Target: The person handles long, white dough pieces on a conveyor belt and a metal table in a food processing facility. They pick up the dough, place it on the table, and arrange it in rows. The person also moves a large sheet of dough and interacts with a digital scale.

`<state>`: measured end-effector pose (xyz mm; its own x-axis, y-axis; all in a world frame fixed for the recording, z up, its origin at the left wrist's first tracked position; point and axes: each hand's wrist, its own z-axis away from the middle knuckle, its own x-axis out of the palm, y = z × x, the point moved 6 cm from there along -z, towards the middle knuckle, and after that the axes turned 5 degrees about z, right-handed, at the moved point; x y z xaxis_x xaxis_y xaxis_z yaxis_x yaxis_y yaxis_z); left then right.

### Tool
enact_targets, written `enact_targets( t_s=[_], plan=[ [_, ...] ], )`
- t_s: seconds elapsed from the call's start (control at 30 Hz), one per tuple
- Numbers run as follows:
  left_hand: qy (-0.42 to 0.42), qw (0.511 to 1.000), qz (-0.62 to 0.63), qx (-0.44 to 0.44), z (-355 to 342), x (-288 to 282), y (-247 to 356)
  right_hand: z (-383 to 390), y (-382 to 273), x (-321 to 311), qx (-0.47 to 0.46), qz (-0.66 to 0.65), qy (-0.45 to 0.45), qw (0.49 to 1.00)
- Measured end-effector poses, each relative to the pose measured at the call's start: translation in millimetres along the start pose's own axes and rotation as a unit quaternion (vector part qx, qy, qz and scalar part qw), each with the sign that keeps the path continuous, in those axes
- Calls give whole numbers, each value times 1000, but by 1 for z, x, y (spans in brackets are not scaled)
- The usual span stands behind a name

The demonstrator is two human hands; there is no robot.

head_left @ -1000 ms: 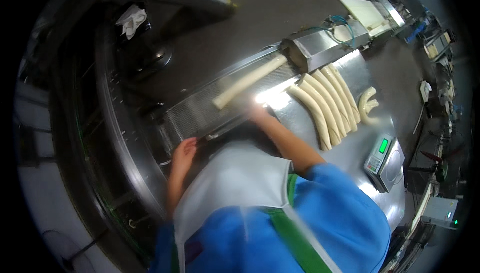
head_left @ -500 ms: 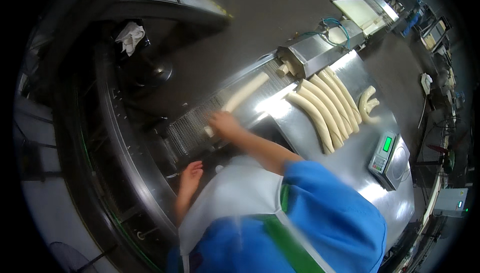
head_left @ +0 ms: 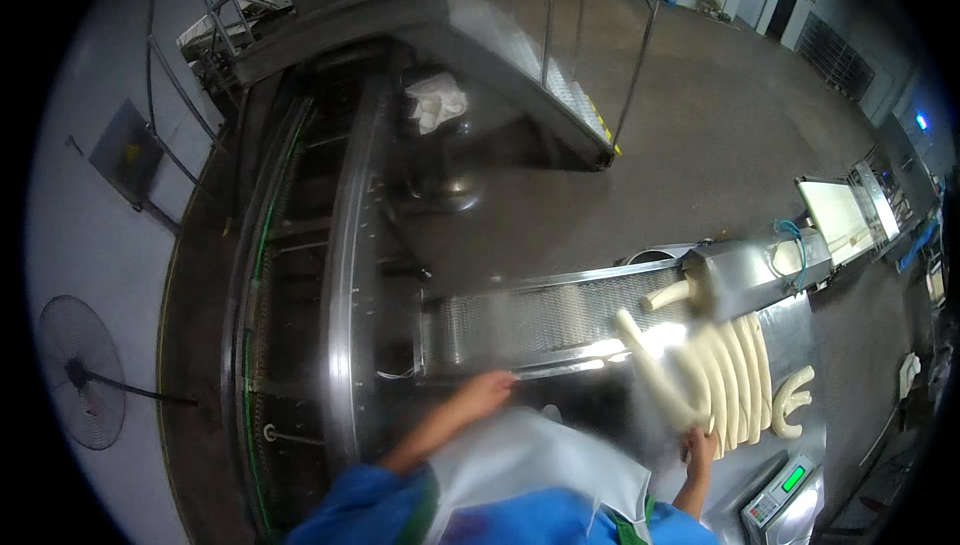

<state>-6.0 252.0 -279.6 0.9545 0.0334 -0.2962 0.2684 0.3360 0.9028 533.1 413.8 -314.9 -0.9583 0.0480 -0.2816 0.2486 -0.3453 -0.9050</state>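
Note:
A long, pale dough roll (head_left: 652,370) stretches from the right end of the mesh conveyor (head_left: 520,323) toward the steel table, blurred by motion. My right hand (head_left: 701,442) is closed on its near end. Several similar dough rolls (head_left: 742,375) lie side by side on the table just right of it. My left hand (head_left: 484,395) is at the conveyor's near edge, its fingers stretched out and nothing visible in them. Another piece of dough (head_left: 666,294) pokes out of the steel machine (head_left: 750,280) onto the conveyor.
Curved dough scraps (head_left: 792,405) and a scale (head_left: 778,493) with a green display are on the table's right side. A long steel-railed line (head_left: 343,345) runs along the left. Metal steps (head_left: 520,60) rise beyond, and a fan (head_left: 80,373) stands far left.
My view has swung, shifting the scene. My right hand has moved from the conveyor to the table side with the dough roll. My left hand has come up to the conveyor's near edge.

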Motion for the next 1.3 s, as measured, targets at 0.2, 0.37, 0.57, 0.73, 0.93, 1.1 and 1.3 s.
enact_targets(
  t_s=[0.2, 0.37, 0.57, 0.73, 0.93, 1.1, 1.3],
  plan=[
    [-11, 999, -36, 6, -9, 1, 19, 51, -15, -67, 166, 205, 27, 964],
    [-31, 999, 9, -17, -10, 1, 35, 36, -52, -53, 150, 656, 7, 739],
    [-67, 997, -16, -26, -14, 12, 37, -9, -106, 61, -180, 472, 43, 862],
    [-70, 997, -10, -7, -17, 14, 43, -72, -122, 104, -135, 528, 50, 837],
    [-54, 998, 0, -30, -14, 12, 16, -88, -105, 104, -122, 524, 36, 842],
    [-79, 995, 11, -68, -14, 21, 14, -104, -105, 87, -122, 494, 6, 861],
    [-94, 995, -22, -27, -49, 24, 28, -144, -110, 24, -158, 432, 134, 878]
  ],
)
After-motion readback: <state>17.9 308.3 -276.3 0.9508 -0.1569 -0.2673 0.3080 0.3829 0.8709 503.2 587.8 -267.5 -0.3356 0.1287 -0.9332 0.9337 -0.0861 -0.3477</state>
